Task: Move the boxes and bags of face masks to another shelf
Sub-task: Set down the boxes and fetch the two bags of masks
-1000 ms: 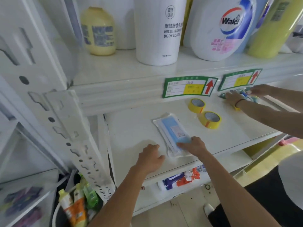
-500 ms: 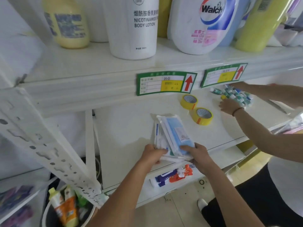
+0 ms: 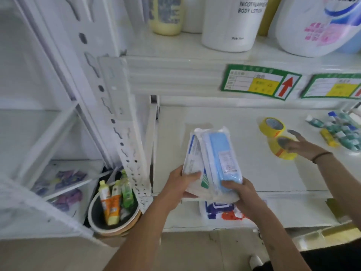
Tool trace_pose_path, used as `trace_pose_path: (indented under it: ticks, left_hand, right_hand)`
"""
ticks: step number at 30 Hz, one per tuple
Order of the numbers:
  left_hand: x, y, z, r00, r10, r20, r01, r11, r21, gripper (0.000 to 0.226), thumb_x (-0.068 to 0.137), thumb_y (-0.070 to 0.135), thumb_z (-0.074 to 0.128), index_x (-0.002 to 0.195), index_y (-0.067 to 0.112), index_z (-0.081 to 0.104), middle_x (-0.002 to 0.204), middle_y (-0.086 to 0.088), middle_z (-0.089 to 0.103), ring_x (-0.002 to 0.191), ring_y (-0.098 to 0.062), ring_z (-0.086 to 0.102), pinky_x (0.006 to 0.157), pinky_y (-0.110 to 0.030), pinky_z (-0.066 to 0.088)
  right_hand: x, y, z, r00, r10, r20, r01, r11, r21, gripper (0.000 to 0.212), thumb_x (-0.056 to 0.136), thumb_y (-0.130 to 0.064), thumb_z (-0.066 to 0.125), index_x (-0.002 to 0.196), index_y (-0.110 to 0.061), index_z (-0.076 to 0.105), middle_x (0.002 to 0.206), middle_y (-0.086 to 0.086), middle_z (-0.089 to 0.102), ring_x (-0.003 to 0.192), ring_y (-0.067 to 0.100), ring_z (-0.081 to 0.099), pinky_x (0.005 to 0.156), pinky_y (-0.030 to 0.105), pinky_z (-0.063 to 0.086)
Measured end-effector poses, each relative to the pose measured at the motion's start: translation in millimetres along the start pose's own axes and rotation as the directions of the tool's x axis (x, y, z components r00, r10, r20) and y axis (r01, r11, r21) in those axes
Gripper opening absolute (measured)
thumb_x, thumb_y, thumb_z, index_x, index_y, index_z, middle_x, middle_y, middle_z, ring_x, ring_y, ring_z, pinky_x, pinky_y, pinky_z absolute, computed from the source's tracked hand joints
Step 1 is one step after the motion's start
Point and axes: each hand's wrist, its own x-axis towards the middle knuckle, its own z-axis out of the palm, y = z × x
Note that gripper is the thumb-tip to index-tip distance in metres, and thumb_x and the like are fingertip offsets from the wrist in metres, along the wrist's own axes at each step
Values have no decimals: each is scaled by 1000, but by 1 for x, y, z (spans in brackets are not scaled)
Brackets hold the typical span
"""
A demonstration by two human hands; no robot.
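A clear bag of blue face masks lies on top of a white mask packet, both lifted just above the front of the white middle shelf. My left hand grips the white packet's near left end. My right hand grips the blue bag's near right corner. Together the two hands hold the stack, tilted slightly away from me.
Another person's hand rests on two yellow tape rolls to the right, by several small tubes. Big bottles stand on the shelf above. A bowl of tubes sits low left beside the perforated upright.
Both hands closed on the mask packets and lifted them off the shelf toward its front edge. The view swung left. The other person's hand moved onto the tape rolls.
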Motion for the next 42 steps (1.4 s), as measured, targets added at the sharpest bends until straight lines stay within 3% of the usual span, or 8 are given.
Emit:
trace_pose_path:
  ticks: [6, 9, 12, 20, 22, 25, 30, 42]
  left_hand:
    - [-83, -34, -66, 994, 72, -86, -69, 997, 31, 45, 83, 21, 82, 125, 26, 67, 114, 0, 76, 103, -22, 74, 86, -50, 61]
    - [-141, -58, -104, 994, 60, -89, -56, 997, 56, 48, 84, 15, 81, 128, 22, 65, 119, -1, 75, 107, -24, 72, 91, -53, 59]
    - [-213, -84, -143, 992, 34, -120, -17, 990, 142, 46, 81, 20, 83, 123, 28, 66, 114, 6, 76, 102, -17, 73, 83, -42, 62]
    - [-402, -140, -244, 857, 129, -500, -206, 973, -102, 48, 85, 14, 79, 130, 14, 62, 119, -10, 74, 105, -32, 73, 74, -40, 62]
    - [-447, -154, -265, 791, 135, -597, -262, 956, -131, 49, 84, 17, 80, 129, 13, 62, 118, -13, 74, 100, -33, 74, 66, -35, 59]
    - [-510, -175, -296, 654, 136, -745, -364, 919, -152, 47, 85, 17, 79, 129, 13, 62, 118, -15, 74, 108, -43, 69, 88, -58, 51]
    - [-607, -204, -342, 408, 122, -905, -567, 811, -146, 47, 88, 10, 75, 132, 14, 60, 123, -11, 72, 109, -35, 71, 90, -55, 57]
    - [-801, -233, -421, -125, -41, -991, -708, 704, 60, 54, 82, 17, 81, 131, 12, 59, 118, -9, 75, 105, -34, 73, 76, -49, 63]
  right_hand:
    - [-42, 37, 39, 997, 44, 65, -37, 994, -99, 71, 59, -21, 92, 125, -10, 66, 109, 20, 74, 88, 37, 73, 63, 47, 60]
    - [-80, 78, 53, 985, 100, 141, -87, 991, -98, 73, 59, -17, 91, 127, -12, 65, 118, 20, 71, 103, 40, 71, 79, 58, 59]
    - [-125, 118, 77, 958, 205, 200, -159, 962, -224, 72, 58, -9, 90, 125, -5, 64, 113, 25, 72, 92, 40, 73, 69, 49, 60]
    - [-200, 190, 229, 847, 275, 454, -119, 932, -342, 70, 54, -28, 98, 118, -17, 73, 114, 15, 75, 99, 35, 73, 69, 42, 61]
    - [-212, 203, 278, 817, 283, 502, -112, 932, -344, 60, 61, -19, 94, 117, -16, 73, 111, 14, 75, 94, 31, 75, 66, 37, 61]
    - [-231, 220, 351, 728, 304, 614, -86, 930, -358, 47, 72, -7, 87, 114, -23, 74, 113, 9, 76, 98, 29, 74, 70, 35, 62]
    - [-264, 252, 465, 618, 341, 708, 7, 899, -438, 48, 64, -21, 92, 106, -37, 75, 109, -1, 77, 96, 20, 75, 71, 31, 60]
    - [-388, 358, 725, 241, 482, 842, 164, 835, -525, 54, 55, -25, 92, 106, -19, 73, 96, -5, 79, 88, 19, 76, 69, 33, 62]
